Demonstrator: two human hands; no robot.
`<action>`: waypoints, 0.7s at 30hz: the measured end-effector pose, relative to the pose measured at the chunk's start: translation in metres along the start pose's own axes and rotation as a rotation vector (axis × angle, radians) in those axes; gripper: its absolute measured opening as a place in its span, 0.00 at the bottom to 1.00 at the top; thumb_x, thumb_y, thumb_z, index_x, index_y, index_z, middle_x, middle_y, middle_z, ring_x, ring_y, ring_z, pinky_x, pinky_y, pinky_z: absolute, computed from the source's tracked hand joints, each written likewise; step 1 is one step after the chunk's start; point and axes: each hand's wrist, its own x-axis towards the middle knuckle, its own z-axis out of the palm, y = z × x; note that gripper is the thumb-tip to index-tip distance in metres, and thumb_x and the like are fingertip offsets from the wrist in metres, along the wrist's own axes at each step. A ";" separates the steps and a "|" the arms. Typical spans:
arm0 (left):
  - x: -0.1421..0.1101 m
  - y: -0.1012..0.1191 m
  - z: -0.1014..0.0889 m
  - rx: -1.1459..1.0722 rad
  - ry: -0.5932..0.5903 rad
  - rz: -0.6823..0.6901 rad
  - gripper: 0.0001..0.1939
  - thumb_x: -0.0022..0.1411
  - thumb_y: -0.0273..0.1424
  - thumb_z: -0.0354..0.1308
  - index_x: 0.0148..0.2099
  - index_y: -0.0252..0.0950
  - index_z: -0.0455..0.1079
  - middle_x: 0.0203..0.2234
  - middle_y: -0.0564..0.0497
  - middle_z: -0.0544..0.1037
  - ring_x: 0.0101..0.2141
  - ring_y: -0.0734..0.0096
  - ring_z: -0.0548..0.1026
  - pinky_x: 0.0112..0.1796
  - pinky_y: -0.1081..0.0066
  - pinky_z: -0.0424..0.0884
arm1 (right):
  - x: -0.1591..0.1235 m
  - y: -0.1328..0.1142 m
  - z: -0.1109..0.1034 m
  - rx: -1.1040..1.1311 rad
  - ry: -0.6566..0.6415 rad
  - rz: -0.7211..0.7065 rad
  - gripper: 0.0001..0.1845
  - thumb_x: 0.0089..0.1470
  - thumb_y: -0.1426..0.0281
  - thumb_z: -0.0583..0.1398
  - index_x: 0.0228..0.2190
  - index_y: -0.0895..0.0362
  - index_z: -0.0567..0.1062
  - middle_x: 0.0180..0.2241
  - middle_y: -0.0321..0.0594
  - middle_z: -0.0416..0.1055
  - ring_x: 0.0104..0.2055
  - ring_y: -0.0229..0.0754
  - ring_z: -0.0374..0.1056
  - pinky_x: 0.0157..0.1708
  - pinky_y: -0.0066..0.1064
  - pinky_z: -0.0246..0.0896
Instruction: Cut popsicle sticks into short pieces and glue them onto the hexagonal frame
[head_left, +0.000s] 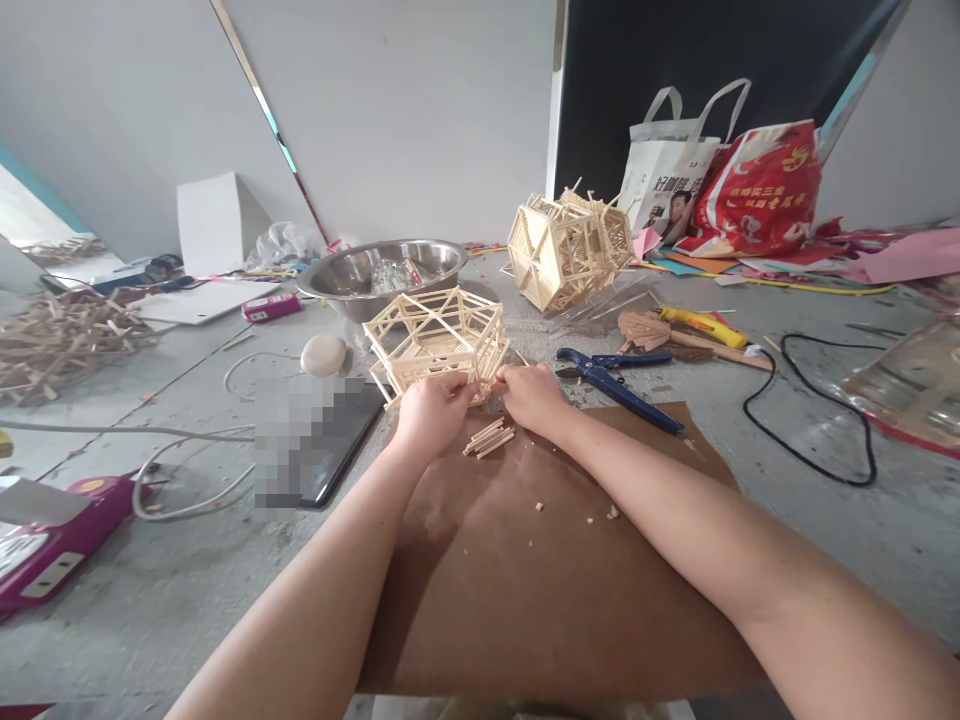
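A hexagonal frame of thin wooden sticks (pixel 450 333) stands at the far edge of a brown sheet (pixel 555 600). My left hand (pixel 435 408) is closed at its near side, fingertips pinched on the stickwork. Just to the right, my right hand (pixel 534 398) is closed in a pinch against the frame's near right corner; whatever lies between its fingertips is too small to make out. Below both hands lies a small pile of short cut sticks (pixel 489 438). Blue-handled cutters (pixel 619 385) rest beyond my right hand.
Behind stand a metal bowl (pixel 382 268) and a larger stick structure (pixel 570 250). A tablet-like dark device (pixel 349 440) lies left, near a purple power strip (pixel 67 540) and white cable. At right are a yellow-handled tool (pixel 705 327) and black cord (pixel 810 478).
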 end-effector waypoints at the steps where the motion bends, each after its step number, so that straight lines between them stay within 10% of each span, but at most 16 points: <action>1: 0.000 0.000 0.000 -0.003 -0.001 0.001 0.14 0.50 0.37 0.45 0.19 0.36 0.63 0.12 0.56 0.61 0.18 0.78 0.58 0.21 0.77 0.50 | 0.000 0.000 0.000 0.000 -0.003 0.003 0.13 0.52 0.68 0.47 0.31 0.56 0.70 0.33 0.43 0.72 0.37 0.43 0.65 0.36 0.33 0.47; 21: 0.000 -0.001 0.000 0.010 0.005 -0.001 0.14 0.50 0.37 0.45 0.23 0.37 0.67 0.12 0.57 0.63 0.18 0.78 0.59 0.21 0.77 0.50 | 0.000 -0.004 -0.001 -0.009 -0.055 0.038 0.17 0.53 0.67 0.44 0.31 0.57 0.71 0.32 0.47 0.72 0.37 0.44 0.66 0.38 0.36 0.48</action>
